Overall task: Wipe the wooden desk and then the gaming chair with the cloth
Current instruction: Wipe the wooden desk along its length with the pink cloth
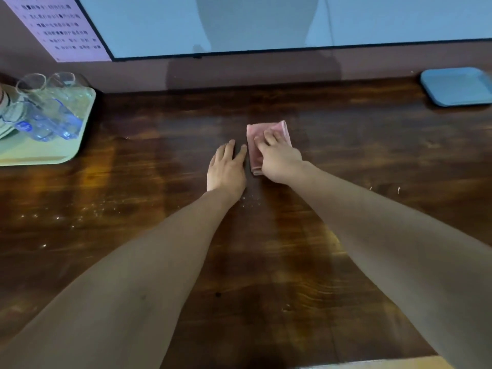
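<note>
Dark wooden desk [346,161] fills my view, with crumbs [250,202] scattered nearer to me. Risk: a wide sweep to the left could drive the cloth [269,127] into the green tray [53,153] and topple its glasses [53,102]. My right hand [279,161] presses the folded cloth flat, fingers straight. My left hand [226,169] lies open on the desk, just beside the cloth's left edge.

Bare left forearm [138,275], bare right forearm [386,235].
</note>
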A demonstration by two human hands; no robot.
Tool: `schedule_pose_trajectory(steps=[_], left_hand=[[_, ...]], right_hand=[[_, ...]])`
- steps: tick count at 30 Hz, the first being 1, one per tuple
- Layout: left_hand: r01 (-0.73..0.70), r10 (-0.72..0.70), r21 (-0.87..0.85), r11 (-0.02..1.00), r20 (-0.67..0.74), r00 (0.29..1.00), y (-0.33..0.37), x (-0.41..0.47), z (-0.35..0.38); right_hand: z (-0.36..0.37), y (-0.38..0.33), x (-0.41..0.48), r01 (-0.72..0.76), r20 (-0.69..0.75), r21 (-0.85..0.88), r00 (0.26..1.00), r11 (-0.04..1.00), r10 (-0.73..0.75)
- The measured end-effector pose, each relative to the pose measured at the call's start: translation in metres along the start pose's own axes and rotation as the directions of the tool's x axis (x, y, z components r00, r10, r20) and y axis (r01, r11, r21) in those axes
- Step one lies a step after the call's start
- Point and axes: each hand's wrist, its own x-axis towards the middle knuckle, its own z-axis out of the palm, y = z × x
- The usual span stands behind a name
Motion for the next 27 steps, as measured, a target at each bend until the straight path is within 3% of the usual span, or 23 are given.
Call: schedule_pose_trajectory(steps=[3,9,20,27], left_hand=[[-0.027,0.027,0.015,1.000,-0.010,1.000,0.006,-0.011,-0.013],[0.017,-0.016,-0.124,0.992,0.012,1.000,0.017,-0.057,-0.018],[-0.075,0.077,0.048,0.996,-0.041,0.996,0.016,-0.104,-0.010],[0.000,0.022,0.217,0.976,-0.102,0.995,0.028,-0.169,0.001]], right_hand=[[0.009,-0.005,-0.030,-0.014,0.019,0.005,1.000,1.000,0.014],[0.044,-0.013,-0.122,0.064,0.001,-0.104,0.998,0.993,-0.064],[0.025,-0.008,-0.076,0.008,0.016,0.029,1.000,1.000,-0.008],[0.060,-0.014,-0.142,0.027,0.033,-0.009,0.999,1.000,-0.026]])
